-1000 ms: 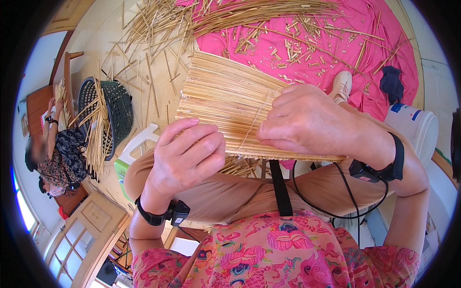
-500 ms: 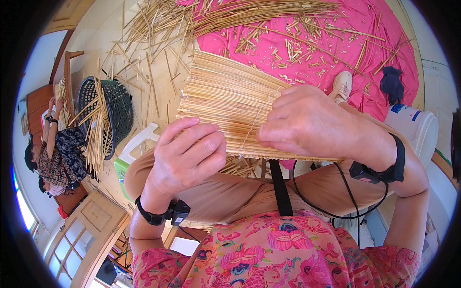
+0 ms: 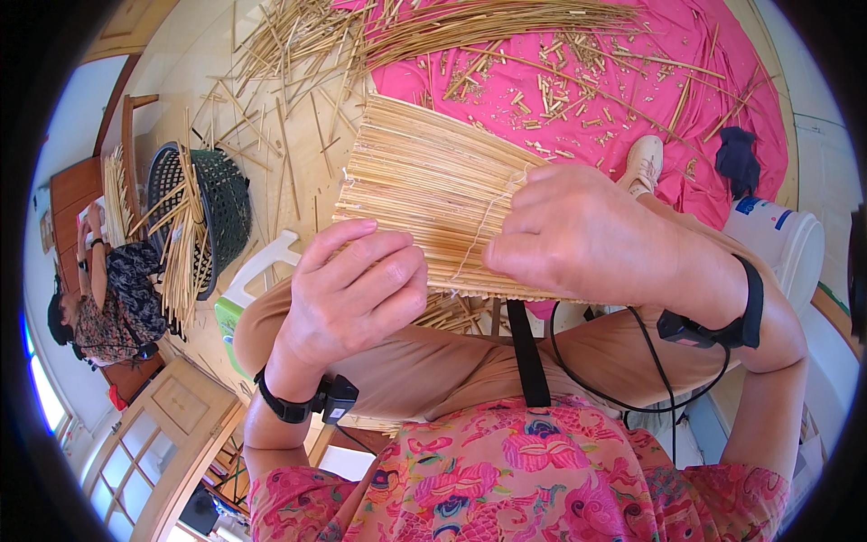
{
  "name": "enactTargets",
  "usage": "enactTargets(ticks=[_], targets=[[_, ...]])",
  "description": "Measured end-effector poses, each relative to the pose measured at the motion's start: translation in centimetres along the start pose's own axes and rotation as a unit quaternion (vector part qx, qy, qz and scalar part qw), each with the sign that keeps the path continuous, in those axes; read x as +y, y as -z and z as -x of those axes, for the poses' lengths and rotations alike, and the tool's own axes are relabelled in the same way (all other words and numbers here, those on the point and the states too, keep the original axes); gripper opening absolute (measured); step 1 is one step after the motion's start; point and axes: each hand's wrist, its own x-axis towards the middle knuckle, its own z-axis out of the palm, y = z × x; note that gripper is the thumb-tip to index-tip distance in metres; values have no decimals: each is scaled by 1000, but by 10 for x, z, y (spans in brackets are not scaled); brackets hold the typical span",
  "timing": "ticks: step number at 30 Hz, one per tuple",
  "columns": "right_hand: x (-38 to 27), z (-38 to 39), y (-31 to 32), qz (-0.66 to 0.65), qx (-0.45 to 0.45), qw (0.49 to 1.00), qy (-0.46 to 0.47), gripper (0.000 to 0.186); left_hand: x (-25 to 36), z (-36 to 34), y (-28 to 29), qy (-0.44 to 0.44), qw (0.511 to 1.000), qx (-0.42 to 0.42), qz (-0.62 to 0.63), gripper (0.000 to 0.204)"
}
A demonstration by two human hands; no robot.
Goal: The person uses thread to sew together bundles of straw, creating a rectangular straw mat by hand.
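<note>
A mat of straw stalks laid side by side spans the space above my lap, with white thread crossing it near its right part. My left hand has its fingers curled at the mat's near left corner, closed on it. Over the right part of the mat, my right hand is folded into a fist beside the thread, gripping the mat; its fingertips are hidden underneath. A knot of white thread shows on the mat's left edge.
A pink cloth ahead bears cut straw bits and long stalks. To the left stands a dark green basket of straw, with another person beyond. A white bucket is at right; black cables hang over my lap.
My hands and the mat stay almost still, the right hand shifting only slightly. At the far left, the other person's arms have moved.
</note>
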Motion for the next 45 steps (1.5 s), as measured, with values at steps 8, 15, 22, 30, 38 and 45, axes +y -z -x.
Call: enactTargets(ticks=[8,15,22,30,38,45], targets=[[-5,-5,6,19,-24,999,18,11,-1,-4,3,-3,1000,-11,4,12],[24,-8,21,-1,40,998,-45,8,-35,-31,6,-29,997,-26,71,17],[99,1,52,-237,93,942,-219,10,-112,-127,-6,-51,990,-67,112,20],[154,36,106,-215,146,917,-304,14,-138,-216,-37,-82,987,-58,128,22],[161,52,115,-193,189,906,-325,14,-150,-238,-63,-96,986,-36,129,23],[152,36,113,-165,149,935,-276,12,-143,-219,-46,-103,981,-55,153,22]])
